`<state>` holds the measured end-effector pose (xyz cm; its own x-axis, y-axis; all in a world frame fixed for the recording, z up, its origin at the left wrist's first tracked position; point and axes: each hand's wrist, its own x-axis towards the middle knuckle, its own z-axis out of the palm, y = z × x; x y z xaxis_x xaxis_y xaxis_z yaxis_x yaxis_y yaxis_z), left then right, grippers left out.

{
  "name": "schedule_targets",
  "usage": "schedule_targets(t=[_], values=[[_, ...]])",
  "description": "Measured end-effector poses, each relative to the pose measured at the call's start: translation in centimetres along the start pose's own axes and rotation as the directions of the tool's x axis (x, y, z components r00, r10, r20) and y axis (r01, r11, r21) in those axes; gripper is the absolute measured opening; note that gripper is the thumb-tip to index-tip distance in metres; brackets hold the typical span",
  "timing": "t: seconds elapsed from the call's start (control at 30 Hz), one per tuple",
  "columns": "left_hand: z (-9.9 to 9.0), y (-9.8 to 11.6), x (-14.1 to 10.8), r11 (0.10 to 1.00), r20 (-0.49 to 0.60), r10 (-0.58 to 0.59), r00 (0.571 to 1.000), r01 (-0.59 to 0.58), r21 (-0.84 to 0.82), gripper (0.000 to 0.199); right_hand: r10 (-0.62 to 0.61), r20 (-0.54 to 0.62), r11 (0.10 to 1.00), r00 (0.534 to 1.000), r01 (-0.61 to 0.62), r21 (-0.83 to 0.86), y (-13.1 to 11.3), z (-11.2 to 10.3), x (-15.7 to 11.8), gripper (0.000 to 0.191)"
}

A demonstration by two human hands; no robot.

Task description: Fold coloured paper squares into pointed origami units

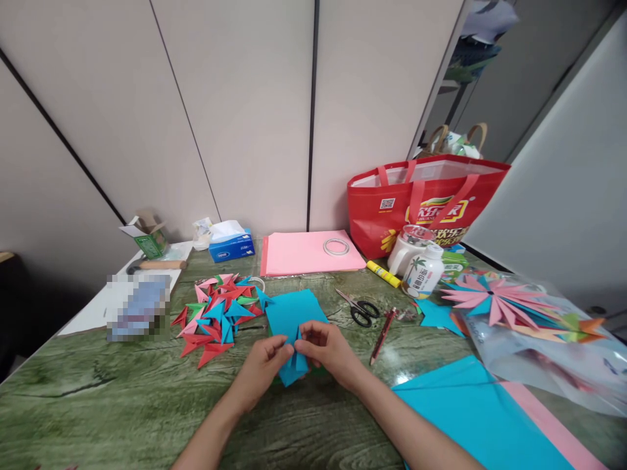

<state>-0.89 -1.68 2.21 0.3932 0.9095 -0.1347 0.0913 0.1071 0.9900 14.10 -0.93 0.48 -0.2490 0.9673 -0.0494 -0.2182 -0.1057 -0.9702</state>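
A small folded piece of blue paper [292, 371] is held between my two hands near the middle of the table. My left hand [264, 363] pinches its left side with thumb and fingers. On the right side, my right hand [326, 349] is closed on the same folded piece. Just behind my hands lies a stack of blue paper [292, 311], partly covered by my fingers. To the left is a pile of folded red, pink, blue and green paper pieces [220, 316].
Black-handled scissors [363, 312], a dark red pencil [383, 336] and a yellow glue stick [383, 274] lie right of centre. Pink sheets [306, 253] rest at the back. A red bag [377, 219], a white bottle [424, 273] and large blue sheets [480, 418] are on the right.
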Motion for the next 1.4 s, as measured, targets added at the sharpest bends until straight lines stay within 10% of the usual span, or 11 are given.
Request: schedule_targets(t=[1.4], values=[[0.8, 0.2, -0.3, 0.989, 0.062, -0.135, 0.989, 0.138, -0.054, 0.033, 0.075, -0.074, 0.989, 0.994, -0.065, 0.130, -0.1, -0.5, 0.3, 0.029]])
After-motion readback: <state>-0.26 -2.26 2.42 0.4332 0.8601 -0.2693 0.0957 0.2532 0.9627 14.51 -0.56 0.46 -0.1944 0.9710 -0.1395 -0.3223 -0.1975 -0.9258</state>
